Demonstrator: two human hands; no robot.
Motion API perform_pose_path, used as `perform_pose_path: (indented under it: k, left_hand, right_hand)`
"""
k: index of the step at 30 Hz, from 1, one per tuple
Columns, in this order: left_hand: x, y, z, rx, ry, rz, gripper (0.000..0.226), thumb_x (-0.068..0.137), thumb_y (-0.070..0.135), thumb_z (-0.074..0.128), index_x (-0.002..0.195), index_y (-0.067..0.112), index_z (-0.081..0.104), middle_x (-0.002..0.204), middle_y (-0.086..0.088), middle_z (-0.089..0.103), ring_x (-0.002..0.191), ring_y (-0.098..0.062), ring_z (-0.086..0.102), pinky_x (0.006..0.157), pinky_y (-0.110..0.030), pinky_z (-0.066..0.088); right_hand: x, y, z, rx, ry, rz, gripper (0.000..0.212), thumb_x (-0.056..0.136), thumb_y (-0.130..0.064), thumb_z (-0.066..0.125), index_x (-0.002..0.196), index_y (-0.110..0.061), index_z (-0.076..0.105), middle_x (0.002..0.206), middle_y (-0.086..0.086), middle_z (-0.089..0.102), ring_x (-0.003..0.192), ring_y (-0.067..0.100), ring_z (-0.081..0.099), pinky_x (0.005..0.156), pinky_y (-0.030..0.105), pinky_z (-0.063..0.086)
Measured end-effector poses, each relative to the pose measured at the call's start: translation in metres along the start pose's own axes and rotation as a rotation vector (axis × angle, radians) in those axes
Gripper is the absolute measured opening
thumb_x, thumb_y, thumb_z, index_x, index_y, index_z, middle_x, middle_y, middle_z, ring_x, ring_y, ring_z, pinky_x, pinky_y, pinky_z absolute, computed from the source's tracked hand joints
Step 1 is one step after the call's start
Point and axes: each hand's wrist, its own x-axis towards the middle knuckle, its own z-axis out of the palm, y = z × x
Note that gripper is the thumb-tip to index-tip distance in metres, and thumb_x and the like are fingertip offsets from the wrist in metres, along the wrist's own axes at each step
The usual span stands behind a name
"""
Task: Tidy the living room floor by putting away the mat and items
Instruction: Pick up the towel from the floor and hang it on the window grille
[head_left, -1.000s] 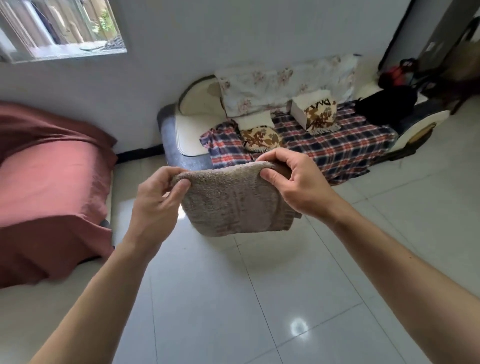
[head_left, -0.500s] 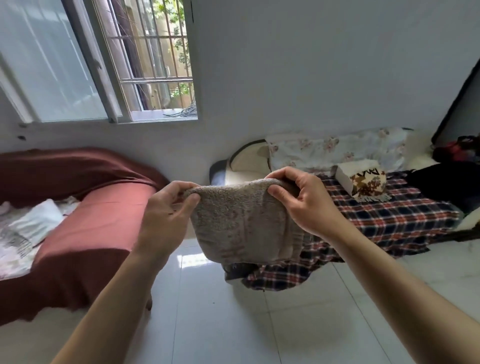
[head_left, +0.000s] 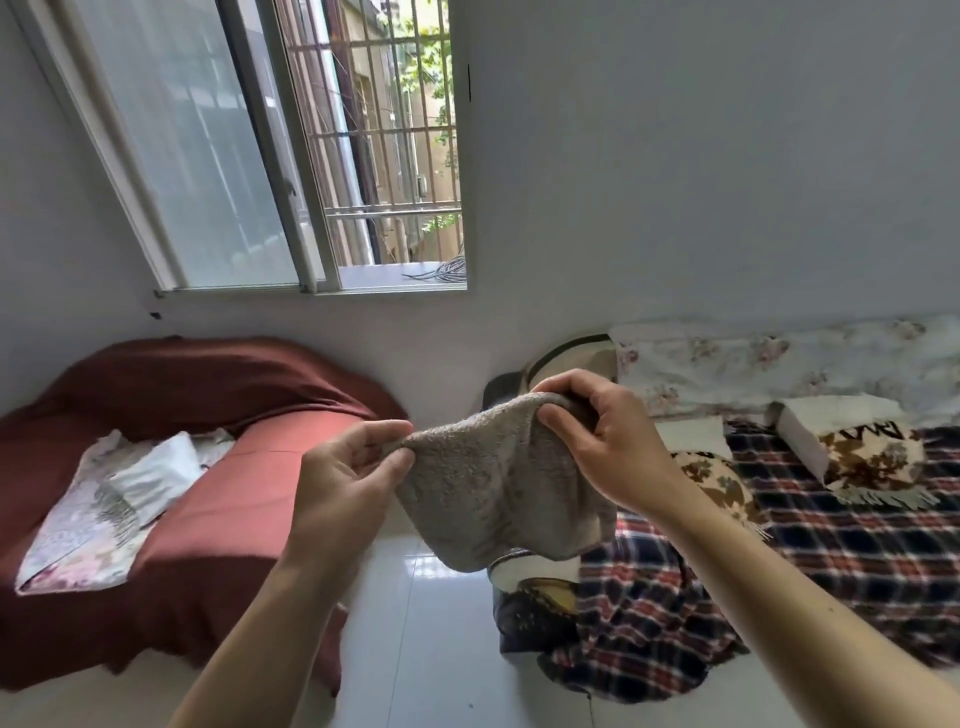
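Observation:
A folded grey-beige fluffy mat (head_left: 493, 483) hangs in the air in front of me, held by its top edge. My left hand (head_left: 348, 478) pinches the mat's left corner between thumb and fingers. My right hand (head_left: 597, 441) grips the right corner, a little higher than the left. The mat's lower part sags between the two hands, above the white tiled floor (head_left: 426, 649).
A sofa draped in a red cover (head_left: 218, 493) stands at the left, with pale folded cloth (head_left: 104, 499) on it. At the right is a sofa with a plaid blanket (head_left: 831, 545), patterned cushions (head_left: 872, 457) and a floral pillow (head_left: 779, 358). A barred window (head_left: 311, 156) is above.
My view has tilted upward, bringing the window and the red sofa into sight. Both hands kept hold of the mat; the left corner now hangs lower than the right.

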Motion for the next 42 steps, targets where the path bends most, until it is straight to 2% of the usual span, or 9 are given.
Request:
perform_pose_path:
  k: [10,15,18,22,25,28,33,39,42]
  left_hand:
    - [0.128,-0.072,-0.041,-0.069,0.001,-0.124,0.023,0.088,-0.007,0.068,0.098,0.013,0.075,0.091,-0.007,0.077,0.087,-0.016,0.070,0.088,-0.039,0.056]
    - [0.211,-0.079,-0.066,-0.154,0.043,-0.084,0.029,0.081,-0.006,0.075,0.101,0.015,0.072,0.093,-0.004,0.077,0.089,-0.013,0.072,0.080,-0.028,0.053]
    - [0.259,-0.086,-0.076,-0.179,0.038,-0.072,0.030,0.075,-0.001,0.082,0.099,0.016,0.072,0.092,-0.003,0.076,0.088,-0.012,0.071,0.083,-0.031,0.055]
    - [0.313,-0.110,-0.077,-0.334,0.076,-0.171,0.041,0.063,0.000,0.085,0.100,0.011,0.070,0.097,-0.009,0.072,0.093,-0.020,0.067,0.089,-0.037,0.052]
    - [0.353,-0.134,-0.075,-0.418,0.106,-0.225,0.050,0.053,0.001,0.079,0.102,0.006,0.068,0.096,-0.012,0.070,0.089,-0.019,0.066,0.081,-0.026,0.056]
    - [0.397,-0.154,-0.070,-0.339,0.108,-0.218,0.056,0.046,-0.004,0.079,0.100,0.003,0.067,0.093,-0.011,0.069,0.082,-0.014,0.067,0.072,-0.018,0.057]
    - [0.478,-0.169,-0.049,-0.091,0.097,-0.189,0.053,0.042,-0.004,0.080,0.094,0.005,0.070,0.086,-0.006,0.074,0.077,-0.009,0.070,0.070,-0.021,0.057]
    - [0.577,-0.182,-0.030,0.108,0.153,-0.075,0.034,0.068,-0.019,0.078,0.081,0.013,0.075,0.092,-0.001,0.076,0.075,-0.004,0.073,0.069,-0.011,0.054]
    - [0.624,-0.195,-0.029,0.165,0.130,-0.031,0.034,0.074,-0.014,0.076,0.075,0.020,0.074,0.084,-0.001,0.076,0.072,-0.008,0.073,0.072,-0.019,0.057]
  right_hand:
    - [0.120,0.041,0.098,-0.027,0.003,-0.059,0.010,0.093,-0.014,0.069,0.102,-0.019,0.072,0.093,-0.012,0.071,0.092,0.006,0.066,0.080,0.017,0.052]
    - [0.197,0.045,0.141,-0.035,0.060,-0.068,0.011,0.092,-0.010,0.069,0.098,-0.020,0.072,0.092,-0.012,0.073,0.090,0.006,0.068,0.081,0.019,0.052]
    - [0.236,0.051,0.163,0.012,0.094,-0.046,0.010,0.093,-0.010,0.069,0.096,-0.019,0.071,0.088,-0.011,0.073,0.085,0.005,0.068,0.078,0.016,0.050]
    - [0.287,0.074,0.192,0.045,0.097,-0.028,0.009,0.093,-0.009,0.069,0.095,-0.017,0.071,0.087,-0.007,0.073,0.083,0.006,0.068,0.077,0.016,0.050]
    - [0.326,0.100,0.210,0.075,0.081,-0.015,0.010,0.093,-0.008,0.069,0.095,-0.017,0.072,0.086,-0.007,0.073,0.083,0.007,0.068,0.077,0.016,0.049]
    - [0.368,0.126,0.225,0.114,0.066,-0.030,0.012,0.093,-0.007,0.068,0.095,-0.019,0.072,0.087,-0.008,0.072,0.085,0.008,0.068,0.079,0.017,0.049]
    - [0.443,0.168,0.233,0.177,0.052,-0.071,0.014,0.092,-0.008,0.068,0.096,-0.021,0.071,0.091,-0.008,0.072,0.091,0.012,0.068,0.083,0.020,0.051]
    - [0.529,0.204,0.240,0.182,0.049,-0.104,0.013,0.092,-0.009,0.070,0.099,-0.019,0.071,0.093,-0.008,0.072,0.092,0.012,0.069,0.083,0.023,0.054]
    - [0.565,0.220,0.252,0.170,0.047,-0.108,0.013,0.092,-0.008,0.070,0.098,-0.020,0.072,0.092,-0.009,0.072,0.091,0.011,0.069,0.081,0.019,0.053]
